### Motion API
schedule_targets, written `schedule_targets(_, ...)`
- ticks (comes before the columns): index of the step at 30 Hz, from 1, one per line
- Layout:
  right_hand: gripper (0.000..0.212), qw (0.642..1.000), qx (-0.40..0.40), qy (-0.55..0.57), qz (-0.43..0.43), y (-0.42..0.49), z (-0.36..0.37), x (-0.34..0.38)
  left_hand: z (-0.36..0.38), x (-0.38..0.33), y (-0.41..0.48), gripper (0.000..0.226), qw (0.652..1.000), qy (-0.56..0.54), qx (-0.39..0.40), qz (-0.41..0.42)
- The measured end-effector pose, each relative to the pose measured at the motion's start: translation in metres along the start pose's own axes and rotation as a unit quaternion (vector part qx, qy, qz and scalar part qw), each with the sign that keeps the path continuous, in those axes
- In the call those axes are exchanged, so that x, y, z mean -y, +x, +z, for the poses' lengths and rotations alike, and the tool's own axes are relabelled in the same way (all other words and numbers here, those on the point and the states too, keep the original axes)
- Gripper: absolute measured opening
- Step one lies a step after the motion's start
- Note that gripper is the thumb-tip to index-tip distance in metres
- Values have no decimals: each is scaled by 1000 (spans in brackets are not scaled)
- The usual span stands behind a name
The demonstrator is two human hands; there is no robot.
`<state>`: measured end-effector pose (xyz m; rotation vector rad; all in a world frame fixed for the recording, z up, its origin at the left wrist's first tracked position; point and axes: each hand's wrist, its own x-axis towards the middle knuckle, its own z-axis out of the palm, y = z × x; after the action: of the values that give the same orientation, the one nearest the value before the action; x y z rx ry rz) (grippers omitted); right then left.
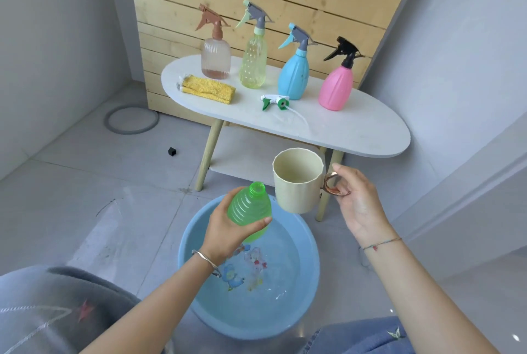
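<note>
Over the blue basin (313, 282) of water on the floor, the left hand (225, 232) is gripping a ribbed green spray bottle (248, 209) round its belly, fingers behind and thumb lying across the front. It's tilting the open neck (257, 188) up toward the cream mug (296, 182). The right hand (358, 205) is clamping the mug's rose-gold handle (332, 184), palm turned toward the camera and wrist cocked back, so the mug is hanging just beside the bottle's mouth. I can't tell if they're touching. So both hands are busy, each closed on its own thing and sitting close together. My guess is that thin plastic bottle is weighing next to nothing, flexing if squeezed, and probably getting slippery when wet. Holding it by the ribs looks like the right call, since they're giving some bite. The neck is small, so pouring slowly is going to matter. Its green sprayer head (275, 102) is lying on the white counter (356, 128) behind.
</note>
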<state>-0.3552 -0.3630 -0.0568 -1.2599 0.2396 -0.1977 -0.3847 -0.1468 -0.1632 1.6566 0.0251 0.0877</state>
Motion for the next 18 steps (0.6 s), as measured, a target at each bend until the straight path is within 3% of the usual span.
schedule_targets(3,40,999,7,47,5,10,0,12,-2,-21,13,76,1000,7,3,13)
schedule_targets(7,19,994,15,111,-15,32,-2,37,1,-58,37,63,999,15,5,36)
schedule_targets(10,20,994,-2,111,-15,50,-7,55,7,-80,58,64,999,4,5,46)
schedule_targets(18,47,995,-55,-49,-71,75,-18,65,18,-101,95,50,998,-40,-37,22)
